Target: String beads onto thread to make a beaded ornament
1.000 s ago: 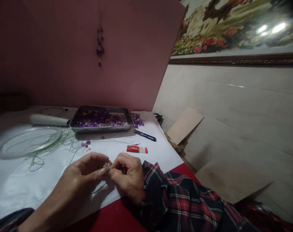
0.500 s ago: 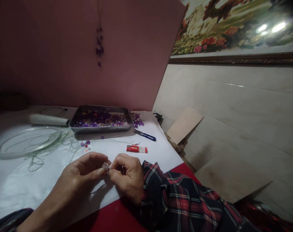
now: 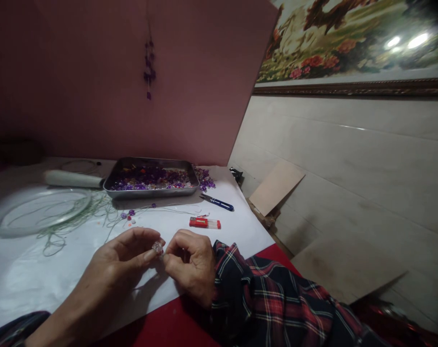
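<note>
Between the thumb and fingers of my left hand (image 3: 121,265) is a small clear bead (image 3: 157,247), faceted and shiny. My right hand (image 3: 190,262) is close against it from the right, thumb and forefinger pinched together just beside the bead. Whatever those right fingertips grip is too small to make out. Beyond the hands, a few loose purple and red beads (image 3: 131,212) lie on the white table cover, with thin green cord (image 3: 70,221) spread to the left.
A metal tray (image 3: 150,193) full of purple beads stands at the back, more beads (image 3: 206,180) beside it. Thread snips (image 3: 219,202) and a red needle case (image 3: 205,222) lie at right. A clear ring-shaped coil (image 3: 41,209) is at left. A beaded strand (image 3: 149,74) hangs behind.
Both hands hold almost the same place. The clear bead appears turned very slightly in my left fingertips; nothing else has visibly moved.
</note>
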A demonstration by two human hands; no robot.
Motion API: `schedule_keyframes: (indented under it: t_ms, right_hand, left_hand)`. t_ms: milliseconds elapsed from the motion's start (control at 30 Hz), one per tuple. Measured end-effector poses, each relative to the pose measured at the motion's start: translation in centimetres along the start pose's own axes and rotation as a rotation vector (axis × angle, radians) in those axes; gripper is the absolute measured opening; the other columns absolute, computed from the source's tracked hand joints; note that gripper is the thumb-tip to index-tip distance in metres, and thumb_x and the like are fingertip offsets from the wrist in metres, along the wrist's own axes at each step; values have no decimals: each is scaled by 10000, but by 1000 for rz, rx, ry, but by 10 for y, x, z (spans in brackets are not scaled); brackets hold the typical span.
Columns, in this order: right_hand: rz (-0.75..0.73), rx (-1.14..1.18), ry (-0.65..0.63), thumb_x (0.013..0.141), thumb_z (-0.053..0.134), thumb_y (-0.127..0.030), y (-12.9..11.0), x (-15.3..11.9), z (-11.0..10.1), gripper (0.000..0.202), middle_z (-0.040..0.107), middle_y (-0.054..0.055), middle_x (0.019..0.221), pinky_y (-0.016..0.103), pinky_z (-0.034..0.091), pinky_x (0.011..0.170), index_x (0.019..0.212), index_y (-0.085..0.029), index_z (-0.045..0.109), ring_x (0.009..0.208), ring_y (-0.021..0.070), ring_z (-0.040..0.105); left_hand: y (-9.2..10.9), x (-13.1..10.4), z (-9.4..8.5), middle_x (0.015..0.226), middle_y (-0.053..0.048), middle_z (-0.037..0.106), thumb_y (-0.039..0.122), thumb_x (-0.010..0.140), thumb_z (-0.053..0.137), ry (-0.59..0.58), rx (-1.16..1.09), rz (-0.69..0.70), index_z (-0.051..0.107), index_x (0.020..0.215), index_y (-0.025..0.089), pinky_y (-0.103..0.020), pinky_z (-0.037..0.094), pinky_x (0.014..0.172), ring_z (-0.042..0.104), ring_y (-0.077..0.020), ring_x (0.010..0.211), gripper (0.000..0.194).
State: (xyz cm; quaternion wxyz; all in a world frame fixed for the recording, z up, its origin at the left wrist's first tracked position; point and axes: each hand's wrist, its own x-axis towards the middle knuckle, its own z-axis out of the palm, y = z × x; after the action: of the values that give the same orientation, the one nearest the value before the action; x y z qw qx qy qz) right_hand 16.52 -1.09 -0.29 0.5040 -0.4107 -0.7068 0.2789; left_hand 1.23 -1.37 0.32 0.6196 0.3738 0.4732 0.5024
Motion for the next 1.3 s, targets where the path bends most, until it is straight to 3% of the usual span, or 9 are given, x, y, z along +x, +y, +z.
schedule_keyframes:
  t_ms: [433,1300]
  right_hand:
    - [4,-33,-13,677,572,-129,0,-1,1,129,485,-52,577,222,287,496,572,-178,515,526,81,420]
    - [12,27,-74,695,570,-108,-2,0,-2,126,479,-53,596,226,294,513,598,-181,535,550,87,424]
  left_hand:
    - [-2,2,-3,759,-35,749,330,574,850,2,73,29,706,817,205,-246,517,616,655,-195,714,308]
    - [1,-4,5,746,-34,745,288,573,842,-7,47,75,716,759,216,-264,519,625,658,-208,710,236]
